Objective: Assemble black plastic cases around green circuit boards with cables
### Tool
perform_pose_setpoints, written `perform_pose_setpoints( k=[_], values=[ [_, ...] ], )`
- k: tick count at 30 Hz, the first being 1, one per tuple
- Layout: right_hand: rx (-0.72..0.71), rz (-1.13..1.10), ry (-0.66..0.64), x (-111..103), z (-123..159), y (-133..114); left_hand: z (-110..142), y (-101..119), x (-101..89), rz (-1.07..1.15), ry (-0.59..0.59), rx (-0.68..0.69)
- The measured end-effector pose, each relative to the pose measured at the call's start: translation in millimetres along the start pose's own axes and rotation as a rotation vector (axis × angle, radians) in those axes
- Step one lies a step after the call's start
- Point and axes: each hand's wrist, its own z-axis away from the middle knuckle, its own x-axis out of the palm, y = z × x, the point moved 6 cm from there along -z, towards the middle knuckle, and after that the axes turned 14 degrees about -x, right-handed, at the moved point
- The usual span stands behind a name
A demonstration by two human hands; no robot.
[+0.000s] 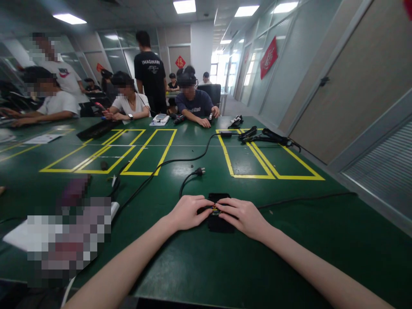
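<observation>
My left hand (192,211) and my right hand (242,214) meet in front of me over a black open-topped device (222,225) lying on the green table. Between my fingertips shows a small electronic part (215,209) with a coppery ring and a bit of green board. Both hands are closed on it from either side, thumbs and fingers bent inward. My fingers cover much of the part and the device's middle. Just beyond the left hand lies a black power plug (200,171) on a short cord.
A long black cable (170,161) crosses the green table (289,257) among yellow tape outlines. Black straps (267,136) lie at the far right. Blurred-out items and a white power strip (114,210) sit at left. Several people work across the table.
</observation>
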Motion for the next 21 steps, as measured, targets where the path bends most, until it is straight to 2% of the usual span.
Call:
perform_pose_setpoints(
  k=[5, 13, 21],
  values=[
    [0.040, -0.014, -0.027, -5.5, 2.9, 1.2, 5.1, -2.3, 1.5, -0.045, 0.004, 0.008],
    [0.082, -0.014, -0.105, -9.5, 25.1, -0.5, 12.4, 0.1, 4.6, -0.086, 0.033, 0.054],
    [0.091, -0.022, -0.093, -5.2, 24.0, -3.2, 21.0, 7.6, -0.8, -0.144, 0.133, 0.119]
  ],
)
